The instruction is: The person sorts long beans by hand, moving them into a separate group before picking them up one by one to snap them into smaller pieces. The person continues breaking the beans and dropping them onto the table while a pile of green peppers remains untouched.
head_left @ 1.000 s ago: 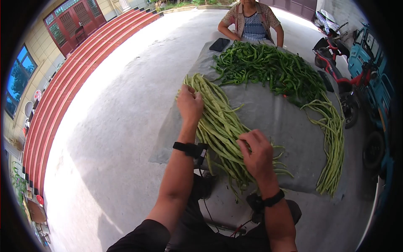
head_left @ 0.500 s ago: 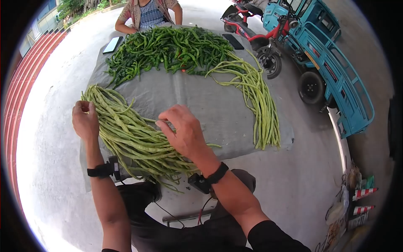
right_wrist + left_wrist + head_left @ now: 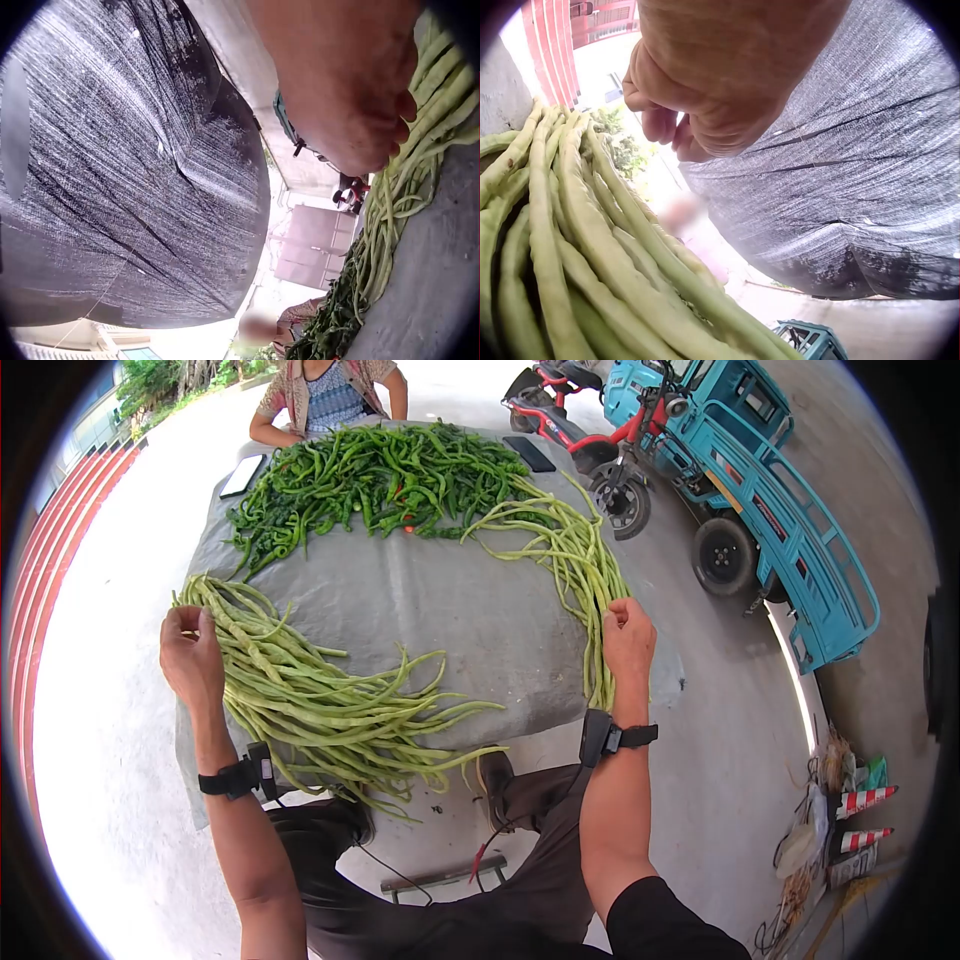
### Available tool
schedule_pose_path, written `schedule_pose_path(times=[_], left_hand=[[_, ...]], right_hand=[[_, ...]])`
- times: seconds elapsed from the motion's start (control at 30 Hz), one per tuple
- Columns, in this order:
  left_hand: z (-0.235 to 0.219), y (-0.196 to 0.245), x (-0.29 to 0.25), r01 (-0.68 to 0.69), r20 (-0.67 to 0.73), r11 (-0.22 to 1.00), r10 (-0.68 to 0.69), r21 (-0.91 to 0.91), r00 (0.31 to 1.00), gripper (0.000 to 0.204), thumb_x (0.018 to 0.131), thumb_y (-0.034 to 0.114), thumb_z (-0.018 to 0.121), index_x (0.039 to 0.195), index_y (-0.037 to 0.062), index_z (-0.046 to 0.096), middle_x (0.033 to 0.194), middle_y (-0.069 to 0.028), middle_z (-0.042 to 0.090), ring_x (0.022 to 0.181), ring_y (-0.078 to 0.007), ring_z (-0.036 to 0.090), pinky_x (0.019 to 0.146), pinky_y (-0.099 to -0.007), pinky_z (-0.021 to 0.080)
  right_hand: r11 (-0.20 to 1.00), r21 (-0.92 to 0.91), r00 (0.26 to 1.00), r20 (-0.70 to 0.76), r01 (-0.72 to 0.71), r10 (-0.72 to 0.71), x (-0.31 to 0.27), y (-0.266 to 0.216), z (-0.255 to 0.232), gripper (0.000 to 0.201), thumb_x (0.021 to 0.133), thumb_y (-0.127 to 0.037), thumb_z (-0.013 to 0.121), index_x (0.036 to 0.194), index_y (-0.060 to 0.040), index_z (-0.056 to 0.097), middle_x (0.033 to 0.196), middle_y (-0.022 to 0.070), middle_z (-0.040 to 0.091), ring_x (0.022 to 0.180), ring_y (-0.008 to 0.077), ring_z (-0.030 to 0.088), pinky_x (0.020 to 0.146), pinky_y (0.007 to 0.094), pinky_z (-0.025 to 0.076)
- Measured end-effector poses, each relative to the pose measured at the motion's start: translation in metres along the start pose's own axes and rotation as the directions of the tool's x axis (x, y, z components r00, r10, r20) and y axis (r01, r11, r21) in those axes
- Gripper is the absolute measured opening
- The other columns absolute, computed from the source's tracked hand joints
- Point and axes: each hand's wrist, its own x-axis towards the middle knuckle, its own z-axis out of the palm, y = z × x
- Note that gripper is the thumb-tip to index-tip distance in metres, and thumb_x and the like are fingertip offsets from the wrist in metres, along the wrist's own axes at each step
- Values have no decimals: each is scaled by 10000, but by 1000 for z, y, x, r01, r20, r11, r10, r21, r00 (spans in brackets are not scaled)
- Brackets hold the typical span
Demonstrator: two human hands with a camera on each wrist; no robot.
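In the head view, a large bunch of long beans lies fanned across the near left of a grey sheet. My left hand hovers by its far left end, fingers loosely curled; the left wrist view shows no bean between them. A thinner bunch of long beans runs down the right side of the sheet. Over its near part is my right hand, fingers bent and loose, fingertips close to the beans in the right wrist view. A heap of green chili peppers spreads along the far side.
Two phones lie by the peppers, one at the left and one at the right. A person sits at the far side. Beyond the sheet's right edge stand a red electric scooter and a blue cargo tricycle. Red steps are at far left.
My right hand has moved from over the large bean bunch to the thin bunch at the right. My left hand stays by the large bunch's far end. The head view has swung right.
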Motion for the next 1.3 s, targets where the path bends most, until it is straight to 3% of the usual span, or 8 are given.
schedule_pose_path(times=[0.1, 0.17, 0.5, 0.9, 1.03, 1.13, 1.2, 1.3], left_hand=[[1, 4, -2, 4, 9, 1000, -4, -22, 1000, 163, 987, 213, 767, 999, 52, 741, 873, -54, 738, 744, -176, 662, 731, -360, 532], [4, 9, -4, -7, 12, 999, 7, -54, 1000, 174, 992, 215, 765, 1005, 44, 741, 862, -50, 735, 733, -163, 652, 723, -347, 530], [4, 17, -13, -7, 27, 979, 13, -203, 1000, 185, 1001, 214, 775, 1007, 33, 740, 848, -21, 713, 718, -104, 600, 686, -294, 506], [1, 24, -22, -32, 46, 861, 64, -507, 997, 100, 1025, 119, 762, 1011, 36, 708, 876, 45, 649, 740, -39, 490, 686, -213, 435], [4, 38, -31, 15, 132, 776, 88, -630, 987, 86, 1031, 101, 757, 1009, 55, 688, 855, 65, 616, 752, -18, 490, 680, -203, 415], [4, 58, -41, 41, 196, 676, 155, -736, 968, 75, 1042, 88, 744, 1029, 63, 674, 856, 78, 605, 743, -4, 487, 662, -195, 397], [5, 70, -51, 98, 262, 643, 164, -760, 951, 75, 1038, 78, 747, 1027, 62, 675, 861, 77, 609, 734, -3, 487, 658, -192, 396], [7, 90, -67, 154, 341, 598, 214, -787, 915, 78, 1025, 50, 754, 1017, 58, 676, 852, 80, 608, 720, 1, 487, 647, -190, 395]], right_hand=[[995, -101, 1000, -16, -1, -1, 5, 31, -4, 178, 922, -106, 713, 1076, -19, 731, 924, 148, 782, 858, 314, 761, 813, 428, 584], [992, -124, 1000, -5, 21, -21, 7, 43, 5, 171, 907, -101, 711, 1066, -37, 718, 956, 159, 751, 927, 357, 730, 850, 469, 563], [935, -352, 999, -3, -42, 44, 8, 27, 22, 231, 882, -160, 770, 1098, -96, 724, 1184, 184, 652, 1159, 423, 632, 954, 540, 547], [991, -130, 991, -129, 4, -21, 16, 17, 26, 174, 840, -46, 748, 975, -56, 638, 894, 128, 682, 919, 377, 677, 830, 500, 541], [981, 131, 971, -209, 146, -117, 18, -23, 7, 198, 910, -65, 750, 1080, -44, 651, 874, 86, 680, 765, 258, 663, 708, 424, 537], [855, 516, 992, -127, 60, 8, 13, -56, 6, 208, 970, -96, 751, 1154, -54, 665, 891, 42, 669, 696, 147, 616, 613, 335, 512], [653, 750, 994, 55, -104, 95, 11, -70, 8, 219, 999, -117, 747, 1200, -70, 673, 910, 19, 662, 684, 91, 583, 575, 281, 491], [330, 891, 950, 298, -313, 95, 0, -92, 19, 196, 1054, -85, 681, 1248, -101, 654, 929, 25, 670, 670, 69, 540, 560, 247, 444]])
